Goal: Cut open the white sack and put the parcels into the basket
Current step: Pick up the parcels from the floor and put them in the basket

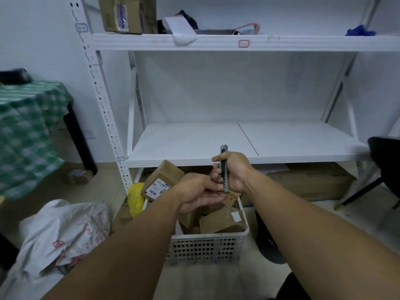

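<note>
Brown parcels (220,221) fill the basket (205,247), so with right hand (236,172) wrapped round the box cutter (223,151) and left hand (194,191) fingers (211,188) pinching its tail, I'd retract it slowly.

Head view, layout only.

- Basket (207,245) is set on the floor, centre, in front of the shelf unit (238,144).
- Parcels (220,221) are piled in the basket. One parcel (162,180) is leaned at its far left corner, above the rim.
- Sack (60,234) lies on the floor, left of the basket.
- A bag (135,198) is lodged between the shelf post and the basket.
- Knife (224,169) is held upright above the basket in the right hand (236,172). Its lower end is pinched by the left hand (199,193).
- Carton (125,14) stands on the top shelf, left.
- Flat box (313,182) lies under the lowest shelf, right.
- Bench (28,126) stands far left, chair (385,165) far right.
</note>
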